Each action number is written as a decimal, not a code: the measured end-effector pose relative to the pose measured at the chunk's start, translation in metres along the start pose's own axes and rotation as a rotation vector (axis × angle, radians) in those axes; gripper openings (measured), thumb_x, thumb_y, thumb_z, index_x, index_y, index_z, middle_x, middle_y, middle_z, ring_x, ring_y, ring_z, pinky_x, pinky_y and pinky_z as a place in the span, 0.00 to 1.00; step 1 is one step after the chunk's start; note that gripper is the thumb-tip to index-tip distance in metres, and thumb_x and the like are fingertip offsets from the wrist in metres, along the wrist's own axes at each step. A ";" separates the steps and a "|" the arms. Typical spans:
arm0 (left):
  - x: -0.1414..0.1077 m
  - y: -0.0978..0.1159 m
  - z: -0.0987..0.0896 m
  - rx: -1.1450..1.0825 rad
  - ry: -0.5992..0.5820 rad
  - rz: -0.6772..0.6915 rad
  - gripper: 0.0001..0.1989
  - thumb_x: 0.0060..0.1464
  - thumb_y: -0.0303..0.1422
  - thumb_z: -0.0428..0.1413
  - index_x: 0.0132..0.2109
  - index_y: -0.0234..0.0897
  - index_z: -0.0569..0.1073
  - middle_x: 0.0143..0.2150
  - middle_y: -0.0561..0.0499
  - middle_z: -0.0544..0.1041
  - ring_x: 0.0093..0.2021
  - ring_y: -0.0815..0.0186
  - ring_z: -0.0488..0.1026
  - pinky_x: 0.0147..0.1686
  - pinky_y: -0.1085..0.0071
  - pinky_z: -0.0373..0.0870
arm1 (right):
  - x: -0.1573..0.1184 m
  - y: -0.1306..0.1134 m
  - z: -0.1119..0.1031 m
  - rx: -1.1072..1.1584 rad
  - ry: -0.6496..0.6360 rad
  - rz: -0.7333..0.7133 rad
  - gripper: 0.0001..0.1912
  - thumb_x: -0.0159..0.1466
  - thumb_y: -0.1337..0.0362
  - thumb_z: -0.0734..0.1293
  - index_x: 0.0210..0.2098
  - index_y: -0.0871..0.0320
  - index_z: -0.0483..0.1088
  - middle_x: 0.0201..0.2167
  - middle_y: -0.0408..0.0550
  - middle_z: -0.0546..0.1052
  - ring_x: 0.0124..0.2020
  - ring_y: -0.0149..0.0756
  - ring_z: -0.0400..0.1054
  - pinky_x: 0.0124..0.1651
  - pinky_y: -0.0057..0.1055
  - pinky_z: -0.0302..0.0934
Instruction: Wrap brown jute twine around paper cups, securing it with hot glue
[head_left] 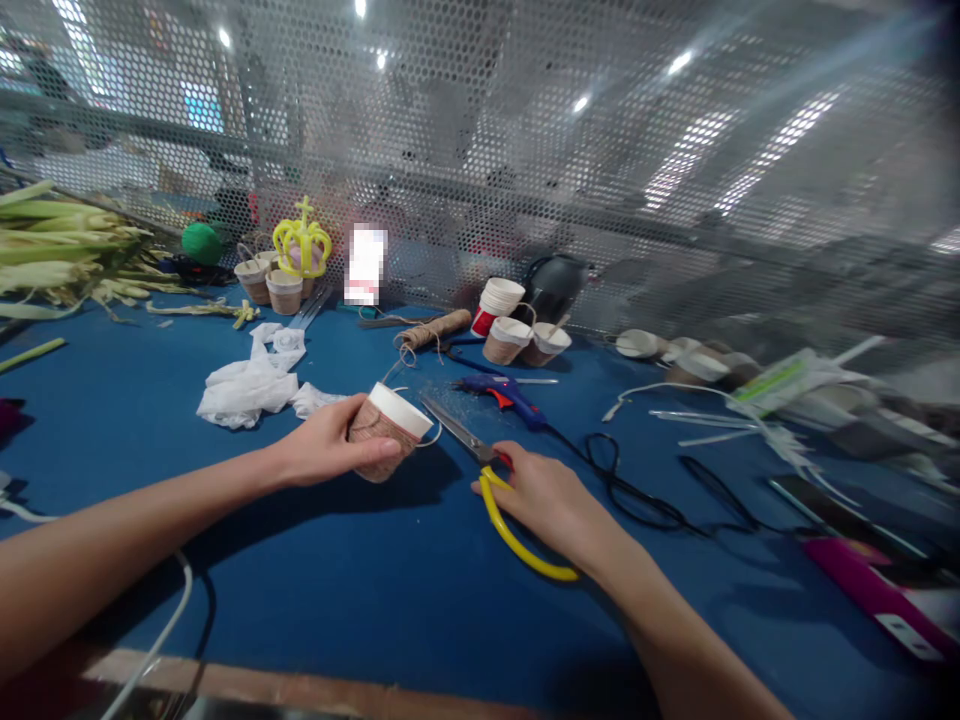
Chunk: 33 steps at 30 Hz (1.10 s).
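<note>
My left hand [337, 440] is wrapped round a tilted paper cup [390, 432], whose lower part is covered in brown twine and whose rim is white. A thin strand curves beside the cup's right side. In my right hand [536, 490] are scissors [506, 500] with yellow handles, their blades pointing up and left toward the cup without touching it. Behind them on the blue table [360, 600] lie a blue glue gun [506, 395] and a roll of twine [435, 330].
White crumpled material [247, 390] lies left of centre. Twine-covered cups [508, 341] stand near the mesh screen [450, 130]. A black cable [637, 505], clear sticks and a magenta object [874, 590] are on the right. Pale husks [67, 245] are piled far left.
</note>
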<state>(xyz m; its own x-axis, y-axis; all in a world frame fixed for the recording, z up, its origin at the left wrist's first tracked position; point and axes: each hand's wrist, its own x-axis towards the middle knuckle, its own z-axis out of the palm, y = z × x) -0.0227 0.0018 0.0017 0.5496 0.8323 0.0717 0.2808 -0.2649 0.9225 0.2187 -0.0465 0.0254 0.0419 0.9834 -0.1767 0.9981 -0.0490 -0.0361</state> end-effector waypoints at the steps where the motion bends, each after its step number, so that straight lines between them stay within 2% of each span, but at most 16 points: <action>1: 0.000 0.001 0.000 0.005 -0.004 -0.012 0.24 0.45 0.45 0.54 0.44 0.31 0.66 0.40 0.43 0.74 0.40 0.56 0.71 0.36 0.65 0.69 | -0.001 -0.001 -0.001 -0.023 -0.020 0.000 0.21 0.57 0.58 0.62 0.47 0.62 0.64 0.33 0.56 0.75 0.34 0.45 0.70 0.29 0.30 0.55; 5: -0.001 0.003 -0.001 0.011 -0.028 -0.026 0.23 0.46 0.47 0.52 0.41 0.31 0.68 0.37 0.45 0.74 0.37 0.57 0.71 0.33 0.66 0.68 | -0.003 0.001 -0.005 -0.097 -0.066 -0.010 0.20 0.58 0.58 0.60 0.47 0.61 0.65 0.35 0.56 0.75 0.36 0.47 0.70 0.28 0.31 0.54; 8: 0.000 0.001 0.000 -0.017 0.000 -0.008 0.23 0.46 0.47 0.52 0.43 0.31 0.67 0.39 0.44 0.74 0.38 0.58 0.71 0.35 0.66 0.69 | -0.005 0.004 -0.007 -0.133 -0.081 -0.006 0.20 0.58 0.58 0.59 0.47 0.60 0.65 0.35 0.55 0.75 0.36 0.47 0.69 0.28 0.31 0.53; 15: 0.006 -0.005 -0.002 -0.164 0.299 0.002 0.22 0.49 0.43 0.52 0.47 0.32 0.63 0.46 0.41 0.71 0.46 0.57 0.68 0.45 0.61 0.66 | -0.010 0.014 -0.015 -0.229 -0.093 -0.013 0.17 0.57 0.58 0.61 0.44 0.58 0.68 0.36 0.55 0.74 0.36 0.47 0.69 0.31 0.33 0.56; 18: 0.009 -0.009 -0.003 -0.205 0.384 0.021 0.24 0.50 0.43 0.52 0.49 0.32 0.61 0.49 0.40 0.69 0.49 0.56 0.67 0.49 0.60 0.63 | -0.011 0.011 -0.020 -0.221 0.009 -0.072 0.16 0.59 0.61 0.61 0.45 0.60 0.68 0.38 0.55 0.73 0.37 0.45 0.69 0.33 0.34 0.59; 21: 0.011 -0.011 -0.002 -0.207 0.428 0.056 0.26 0.48 0.41 0.54 0.51 0.32 0.59 0.50 0.40 0.68 0.49 0.57 0.66 0.49 0.61 0.63 | -0.009 -0.008 -0.022 -0.164 0.114 -0.270 0.13 0.61 0.64 0.59 0.43 0.61 0.69 0.38 0.53 0.73 0.38 0.39 0.68 0.39 0.32 0.60; 24: 0.012 -0.012 -0.002 -0.179 0.440 0.065 0.26 0.47 0.40 0.55 0.51 0.32 0.58 0.50 0.41 0.68 0.49 0.58 0.66 0.49 0.61 0.63 | -0.003 -0.037 -0.016 -0.186 0.070 -0.496 0.11 0.61 0.67 0.60 0.42 0.61 0.69 0.39 0.52 0.72 0.39 0.37 0.68 0.40 0.29 0.61; 25: 0.012 -0.013 -0.003 -0.165 0.447 0.066 0.26 0.47 0.40 0.55 0.51 0.32 0.59 0.50 0.41 0.68 0.49 0.58 0.66 0.49 0.61 0.63 | 0.001 -0.048 -0.013 -0.235 0.067 -0.532 0.11 0.61 0.69 0.59 0.42 0.62 0.69 0.39 0.53 0.72 0.40 0.38 0.68 0.39 0.29 0.61; 29: 0.013 -0.013 -0.004 -0.125 0.484 0.076 0.26 0.46 0.40 0.55 0.50 0.33 0.59 0.49 0.42 0.68 0.48 0.58 0.66 0.49 0.61 0.63 | 0.020 -0.079 0.001 -0.297 0.076 -0.513 0.14 0.56 0.80 0.57 0.39 0.68 0.70 0.36 0.60 0.73 0.38 0.43 0.69 0.35 0.32 0.62; 33: 0.013 -0.013 -0.005 -0.136 0.476 0.075 0.26 0.47 0.40 0.55 0.50 0.32 0.59 0.49 0.41 0.68 0.48 0.59 0.66 0.48 0.62 0.63 | 0.030 -0.088 0.005 -0.291 0.056 -0.523 0.15 0.54 0.82 0.56 0.35 0.69 0.71 0.34 0.62 0.73 0.34 0.45 0.70 0.31 0.33 0.61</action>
<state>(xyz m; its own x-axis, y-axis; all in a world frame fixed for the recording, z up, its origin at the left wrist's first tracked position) -0.0231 0.0188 -0.0073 0.1354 0.9516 0.2760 0.1315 -0.2933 0.9469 0.1314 -0.0135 0.0185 -0.4639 0.8721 -0.1559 0.8577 0.4862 0.1675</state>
